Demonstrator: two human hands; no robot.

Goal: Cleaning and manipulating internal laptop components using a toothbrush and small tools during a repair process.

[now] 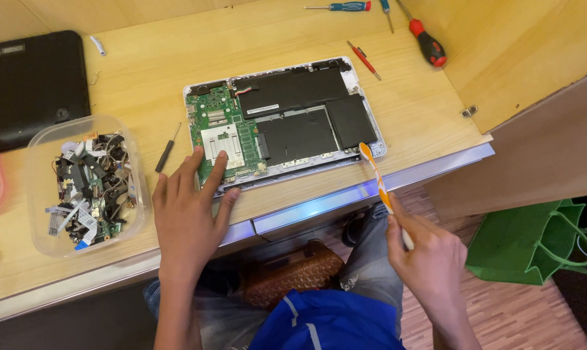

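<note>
A pale wooden tabletop [131, 71] carries an opened laptop [283, 120] lying base-up near its front edge, green circuit board and black battery exposed; a black laptop lid [34, 84] lies at far left; a clear plastic tub [86, 185] of loose parts stands beside it; the left hand [186, 207] rests with fingers spread flat on the board's near corner; the right hand [429, 256] has fingers clamped on an orange-and-white toothbrush [379, 185], its head touching the laptop's near right edge; a small black screwdriver [167, 148] lies between tub and laptop.
</note>
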